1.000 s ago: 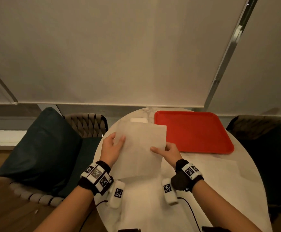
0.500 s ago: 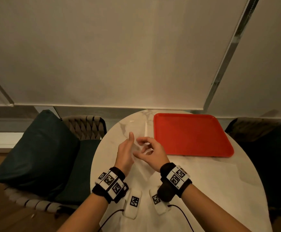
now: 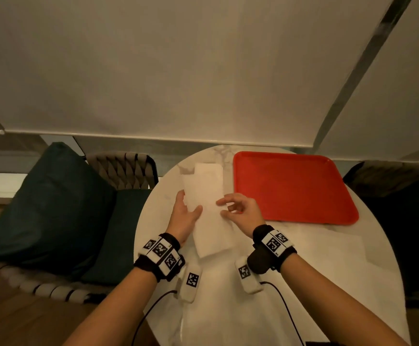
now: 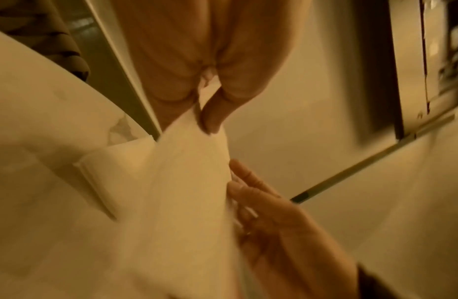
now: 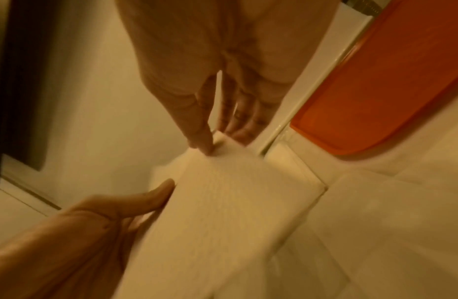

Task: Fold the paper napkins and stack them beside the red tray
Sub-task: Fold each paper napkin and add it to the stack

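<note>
A white paper napkin (image 3: 209, 221), folded into a long narrow strip, lies lengthwise between my hands just over the marble table (image 3: 253, 310). My left hand (image 3: 184, 217) pinches its left edge, thumb on top; the left wrist view shows the left hand (image 4: 208, 119) pinching the napkin (image 4: 184, 192). My right hand (image 3: 238, 208) pinches the right edge; up close, the right hand (image 5: 212, 139) grips the napkin (image 5: 222, 202) at its far corner. A folded napkin stack (image 3: 208, 168) lies left of the red tray (image 3: 293, 188).
An unfolded napkin (image 3: 328, 248) lies flat on the table's right side, below the tray. A chair with a dark green cushion (image 3: 46, 203) stands to the left and a dark chair (image 3: 403, 208) to the right. A blind hangs behind.
One second ago I held the napkin spread wide. My hands then came together, and now the napkin is a narrow folded strip, lowered toward the table in front of the stack.
</note>
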The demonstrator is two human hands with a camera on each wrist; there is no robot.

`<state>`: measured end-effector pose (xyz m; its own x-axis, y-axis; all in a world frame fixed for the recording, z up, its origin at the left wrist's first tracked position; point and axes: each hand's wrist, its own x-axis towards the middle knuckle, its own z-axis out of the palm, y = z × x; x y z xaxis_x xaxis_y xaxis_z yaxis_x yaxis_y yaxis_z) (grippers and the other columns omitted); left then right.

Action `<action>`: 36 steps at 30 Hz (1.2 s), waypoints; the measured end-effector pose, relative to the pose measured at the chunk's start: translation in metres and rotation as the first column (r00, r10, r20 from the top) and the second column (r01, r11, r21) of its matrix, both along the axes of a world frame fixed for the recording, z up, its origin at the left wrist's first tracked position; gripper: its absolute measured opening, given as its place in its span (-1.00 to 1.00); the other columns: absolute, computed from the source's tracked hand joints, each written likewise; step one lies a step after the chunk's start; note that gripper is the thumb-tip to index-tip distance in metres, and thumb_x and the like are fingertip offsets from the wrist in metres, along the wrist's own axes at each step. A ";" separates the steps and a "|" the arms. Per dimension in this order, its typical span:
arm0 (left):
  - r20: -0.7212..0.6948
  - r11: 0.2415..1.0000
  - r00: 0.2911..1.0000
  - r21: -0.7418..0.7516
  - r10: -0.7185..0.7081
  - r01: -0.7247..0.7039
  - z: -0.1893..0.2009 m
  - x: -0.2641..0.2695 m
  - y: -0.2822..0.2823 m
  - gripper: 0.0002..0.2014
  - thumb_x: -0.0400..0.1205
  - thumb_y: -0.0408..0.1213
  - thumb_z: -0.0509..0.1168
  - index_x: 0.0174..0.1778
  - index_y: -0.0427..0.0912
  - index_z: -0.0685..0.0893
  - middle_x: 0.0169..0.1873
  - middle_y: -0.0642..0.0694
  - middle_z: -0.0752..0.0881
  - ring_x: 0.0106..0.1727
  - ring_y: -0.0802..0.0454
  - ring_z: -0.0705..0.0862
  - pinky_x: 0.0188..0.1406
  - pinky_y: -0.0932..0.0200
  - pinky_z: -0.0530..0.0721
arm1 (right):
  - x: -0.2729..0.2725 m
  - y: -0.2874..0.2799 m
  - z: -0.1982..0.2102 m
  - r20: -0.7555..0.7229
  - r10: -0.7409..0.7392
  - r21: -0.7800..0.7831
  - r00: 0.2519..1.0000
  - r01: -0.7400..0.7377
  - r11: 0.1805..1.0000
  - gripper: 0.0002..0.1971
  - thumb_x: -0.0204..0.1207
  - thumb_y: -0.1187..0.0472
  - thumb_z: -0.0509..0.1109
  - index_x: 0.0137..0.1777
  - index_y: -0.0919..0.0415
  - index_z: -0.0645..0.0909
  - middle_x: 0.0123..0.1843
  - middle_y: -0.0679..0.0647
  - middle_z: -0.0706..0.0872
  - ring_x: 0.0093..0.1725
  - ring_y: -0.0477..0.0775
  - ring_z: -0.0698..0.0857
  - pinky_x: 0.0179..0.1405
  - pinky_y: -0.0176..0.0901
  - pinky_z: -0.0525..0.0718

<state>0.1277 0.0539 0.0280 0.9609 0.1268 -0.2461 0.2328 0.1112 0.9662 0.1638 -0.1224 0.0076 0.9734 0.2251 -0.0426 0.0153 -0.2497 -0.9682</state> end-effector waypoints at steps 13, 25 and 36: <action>0.032 0.805 0.998 0.592 -0.063 0.032 -0.065 0.131 0.027 -0.61 0.37 -0.32 0.60 0.12 -0.10 0.78 -0.16 -0.13 0.71 -0.39 0.17 0.47 -0.32 0.44 0.49 | 0.118 0.027 -0.046 -0.053 -0.193 -0.186 0.980 0.180 0.966 -0.58 0.31 0.48 0.53 0.17 0.19 0.74 0.18 -0.03 0.70 -0.30 -0.14 0.59 -0.44 -0.52 0.59; -0.115 0.671 0.981 0.716 -0.155 0.191 -0.114 0.165 0.027 -0.53 0.42 -0.32 0.58 0.26 -0.25 0.71 0.21 -0.21 0.62 0.10 -0.15 0.65 -0.01 0.39 0.52 | 0.155 0.038 -0.090 -0.140 -0.140 -0.484 0.980 0.056 0.874 -0.56 0.37 0.38 0.53 0.28 0.25 0.64 0.23 0.15 0.63 -0.02 -0.01 0.59 0.12 -0.15 0.67; -0.262 0.420 0.940 0.844 -0.220 0.333 -0.097 0.089 0.019 -0.55 0.62 -0.16 0.33 0.45 -0.07 0.51 0.34 -0.21 0.39 0.38 -0.20 0.37 0.34 -0.06 0.50 | 0.101 0.006 -0.066 -0.289 -0.012 -0.623 0.957 -0.179 0.761 -0.33 0.49 0.13 0.45 0.60 0.04 0.32 0.52 0.33 0.35 0.54 0.31 0.33 0.52 0.01 0.31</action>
<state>0.2164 0.0725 -0.0690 0.9639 0.0582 -0.2597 0.1825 -0.8549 0.4856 0.2648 -0.1167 -0.0581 0.8817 0.1320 -0.4529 -0.1611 -0.8180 -0.5521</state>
